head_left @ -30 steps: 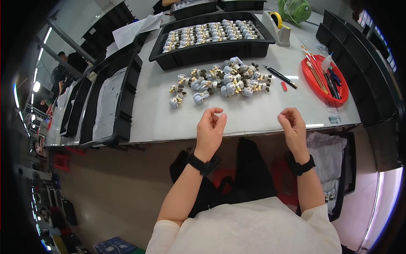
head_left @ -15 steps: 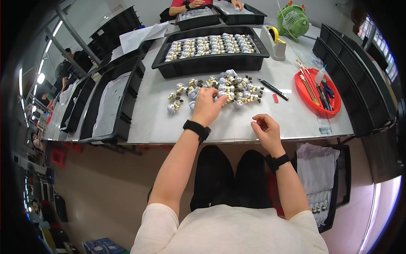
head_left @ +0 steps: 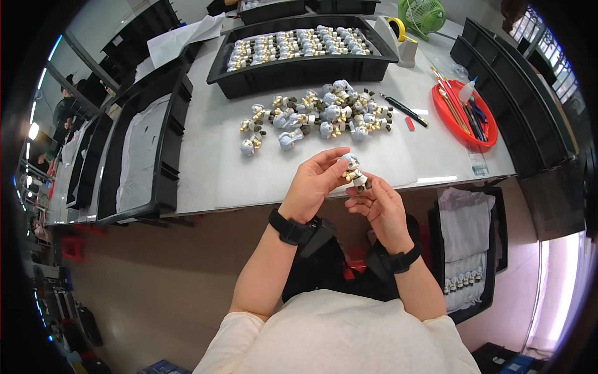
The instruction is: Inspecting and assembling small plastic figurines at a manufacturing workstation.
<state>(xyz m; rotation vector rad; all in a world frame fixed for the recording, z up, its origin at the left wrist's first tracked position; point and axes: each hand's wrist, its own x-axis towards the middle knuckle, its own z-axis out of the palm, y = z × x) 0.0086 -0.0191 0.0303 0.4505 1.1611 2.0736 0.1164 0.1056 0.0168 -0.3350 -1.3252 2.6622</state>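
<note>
Just above the table's near edge, I hold a small painted figurine with pale blue hair, white and yellow clothing and dark feet. My left hand pinches it near the head, thumb in front. The fingertips of my right hand close on its dark feet from below; its other fingers are curled. Beyond my hands, a loose pile of similar figurines lies on the white table. They lie at various angles, some overlapping.
Behind the pile stands a black tray with rows of figurines. A yellow tape roll, green fan, black pen, red piece and red basket of brushes are rightward. Black trays flank the table.
My left hand has come back from the pile toward me with a figurine in it. My right hand has moved slightly left to meet it. The view has tilted downward.
</note>
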